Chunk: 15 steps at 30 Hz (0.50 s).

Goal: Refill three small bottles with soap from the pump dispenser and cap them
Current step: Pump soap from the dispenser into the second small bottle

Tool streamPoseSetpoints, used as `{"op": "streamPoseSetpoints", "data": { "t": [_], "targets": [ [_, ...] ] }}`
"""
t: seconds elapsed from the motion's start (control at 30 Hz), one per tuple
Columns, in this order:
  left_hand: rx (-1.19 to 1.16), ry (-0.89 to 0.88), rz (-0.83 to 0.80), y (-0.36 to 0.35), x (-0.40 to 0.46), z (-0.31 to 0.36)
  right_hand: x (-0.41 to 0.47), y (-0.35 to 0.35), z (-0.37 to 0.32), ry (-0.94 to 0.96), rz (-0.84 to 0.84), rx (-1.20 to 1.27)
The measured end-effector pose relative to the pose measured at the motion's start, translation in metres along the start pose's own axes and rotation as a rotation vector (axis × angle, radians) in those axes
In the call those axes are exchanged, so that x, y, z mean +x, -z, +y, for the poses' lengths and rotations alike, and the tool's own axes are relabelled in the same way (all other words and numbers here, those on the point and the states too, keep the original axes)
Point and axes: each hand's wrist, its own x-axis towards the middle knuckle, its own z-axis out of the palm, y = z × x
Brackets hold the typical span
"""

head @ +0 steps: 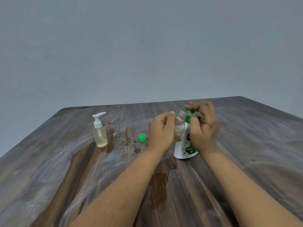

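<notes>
The step in hand looks like filling: the left hand (161, 128) grips a clear bottle (179, 126), tilted with its mouth at the nozzle of the dispenser (186, 145), while the right hand (202, 123) curls over the pump head. The green cap (142, 137) lies at 9 o'clock from the hands. Next, I think, come steady pumps with the mouth kept under the nozzle.

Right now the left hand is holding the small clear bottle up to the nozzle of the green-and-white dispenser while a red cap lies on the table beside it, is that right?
Not quite: the cap is green, not red, as the head view shows. The rest stands: the left hand holds the small clear bottle at the dispenser nozzle.
</notes>
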Motion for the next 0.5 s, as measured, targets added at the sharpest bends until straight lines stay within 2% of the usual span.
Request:
{"op": "streamPoseSetpoints", "data": {
  "t": [0.5],
  "targets": [
    [-0.023, 0.004, 0.007, -0.001, 0.0005, -0.0015, 0.0004, -0.0003, -0.0001, 0.002, 0.005, -0.002]
  ]
}}
